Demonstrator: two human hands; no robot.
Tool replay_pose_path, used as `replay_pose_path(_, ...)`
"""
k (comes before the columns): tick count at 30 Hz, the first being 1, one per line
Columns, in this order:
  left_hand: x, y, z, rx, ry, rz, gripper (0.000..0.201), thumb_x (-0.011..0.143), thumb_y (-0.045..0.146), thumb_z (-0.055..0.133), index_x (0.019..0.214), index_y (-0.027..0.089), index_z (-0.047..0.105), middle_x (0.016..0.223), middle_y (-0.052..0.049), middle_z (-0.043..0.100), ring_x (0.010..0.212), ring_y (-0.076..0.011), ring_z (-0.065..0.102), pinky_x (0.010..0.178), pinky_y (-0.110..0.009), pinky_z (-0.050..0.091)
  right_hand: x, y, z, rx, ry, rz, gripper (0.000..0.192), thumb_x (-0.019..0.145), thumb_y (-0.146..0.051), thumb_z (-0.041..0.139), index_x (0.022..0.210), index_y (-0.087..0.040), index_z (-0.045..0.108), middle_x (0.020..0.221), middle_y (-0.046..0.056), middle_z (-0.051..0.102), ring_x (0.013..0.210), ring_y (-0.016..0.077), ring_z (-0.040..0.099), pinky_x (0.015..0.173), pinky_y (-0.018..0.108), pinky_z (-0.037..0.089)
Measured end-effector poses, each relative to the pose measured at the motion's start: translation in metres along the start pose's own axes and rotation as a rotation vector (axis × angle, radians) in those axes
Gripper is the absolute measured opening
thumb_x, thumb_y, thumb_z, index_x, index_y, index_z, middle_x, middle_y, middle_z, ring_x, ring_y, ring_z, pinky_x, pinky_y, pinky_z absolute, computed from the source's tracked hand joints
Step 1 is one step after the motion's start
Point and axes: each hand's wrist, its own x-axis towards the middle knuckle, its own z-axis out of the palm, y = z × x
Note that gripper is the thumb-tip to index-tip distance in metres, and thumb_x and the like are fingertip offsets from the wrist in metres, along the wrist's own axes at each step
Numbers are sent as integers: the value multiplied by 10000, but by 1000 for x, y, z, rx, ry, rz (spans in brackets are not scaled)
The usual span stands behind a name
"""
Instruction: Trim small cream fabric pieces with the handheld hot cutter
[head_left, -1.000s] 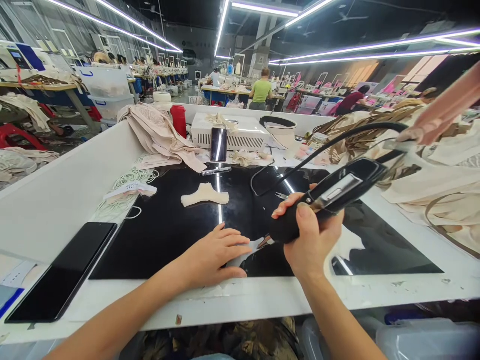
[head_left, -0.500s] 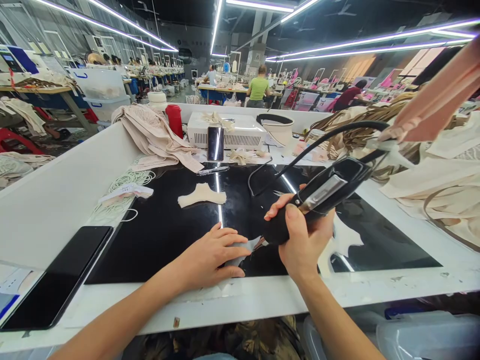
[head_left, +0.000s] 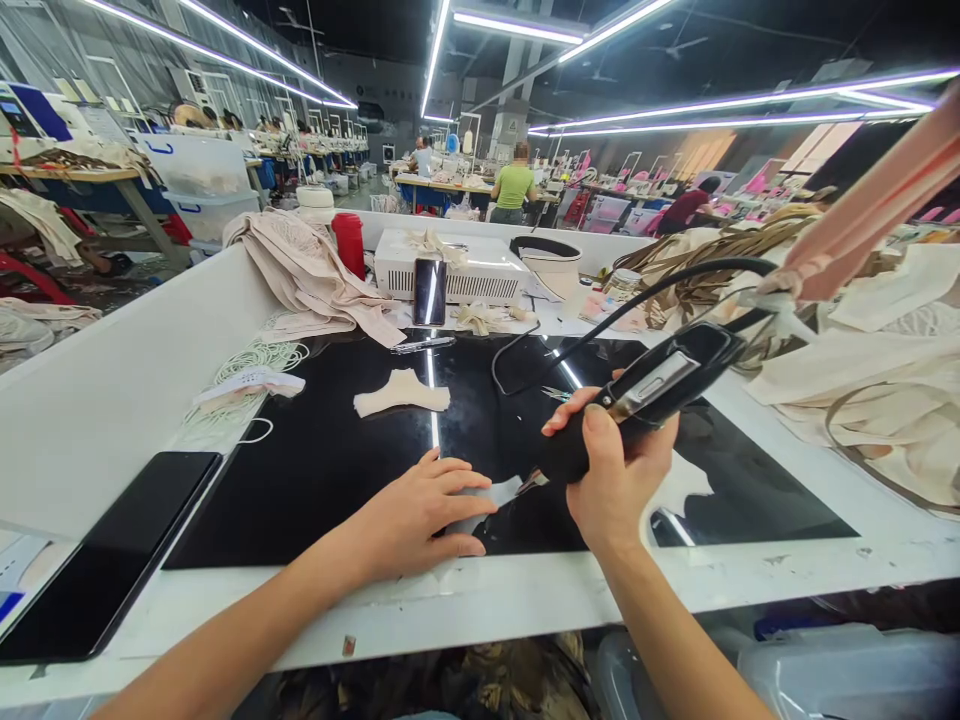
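Observation:
My right hand is wrapped around a black corded hand tool with a thin metal tip. That tip points down-left and meets the right end of a small pale grey fabric piece, or is just beside it. Flat on this piece lies my left hand, fingers stretched out and covering most of it. Underneath is a glossy black sheet. Farther back on it rests a cream shaped pad. A white cut piece lies right of my right hand, which partly hides it.
A pink cloth strap holds the tool's cord from above. Large phone at left; smaller phone propped against a white vented box. Tweezers lie behind the tool. Fabric heaps stand at both sides. Co-workers are in the background.
My right hand and the tool have shifted slightly right, so more of the metal tip shows beside the fabric. My left hand stays on the piece. The view has moved slightly.

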Motion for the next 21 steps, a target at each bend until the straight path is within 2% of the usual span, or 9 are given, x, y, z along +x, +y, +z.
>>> replay_pose_path(5,0,1,0,-8,28,11,377,970,398,652,1341,332,620,1460,-28,582,1404,-273,467,1236,-618,234,-1,0,0,-40,-8,5,206,875,-277,710,966,-263,526,789,-44,653,602,133,614,583,317,552)
replay_pose_path(8,1,-1,1,-28,133,-11,323,1020,310,565,1337,273,613,1453,-64,578,1376,-242,501,1231,-527,317,0,-1,-1,-19,-10,-3,219,872,-293,717,975,-265,526,783,-40,650,601,138,609,576,316,554)
replay_pose_path(11,2,-7,6,-3,270,-115,282,1026,262,535,1291,215,620,1428,-95,580,1351,-240,515,1192,-484,393,1,-3,-2,-31,-24,-13,252,862,-313,735,997,-268,527,809,-40,651,615,136,612,597,318,569)
replay_pose_path(14,2,-13,10,17,322,-195,206,982,221,601,1182,194,642,1387,-98,596,1343,-257,510,1161,-480,426,3,-5,-6,-105,-62,2,262,877,-359,720,1052,-262,551,935,-7,670,729,151,650,707,354,594)
replay_pose_path(16,2,-14,10,-4,319,-202,122,960,191,622,1079,201,645,1342,-84,620,1331,-253,517,1143,-463,439,4,-6,-11,-215,-47,-19,321,890,-386,704,1150,-247,576,1058,35,663,889,179,663,832,388,583)
replay_pose_path(17,2,-13,10,-20,318,-202,76,957,183,623,1027,206,638,1317,-75,633,1323,-249,522,1134,-454,443,4,-6,-14,-273,-9,-63,366,896,-383,699,1211,-239,579,1117,54,647,975,193,653,884,396,565)
replay_pose_path(19,2,-13,8,-57,322,-201,43,958,172,613,940,211,615,1280,-62,650,1308,-240,532,1114,-432,449,2,-7,-20,-359,104,-245,423,906,-324,699,1298,-238,567,1175,68,611,1067,200,623,924,385,533)
replay_pose_path(21,3,-12,8,-92,330,-200,90,962,157,599,890,210,593,1257,-53,658,1291,-228,537,1099,-408,446,-4,-9,-26,-384,165,-435,333,913,-222,685,1236,-251,612,1092,41,621,987,176,630,864,338,527)
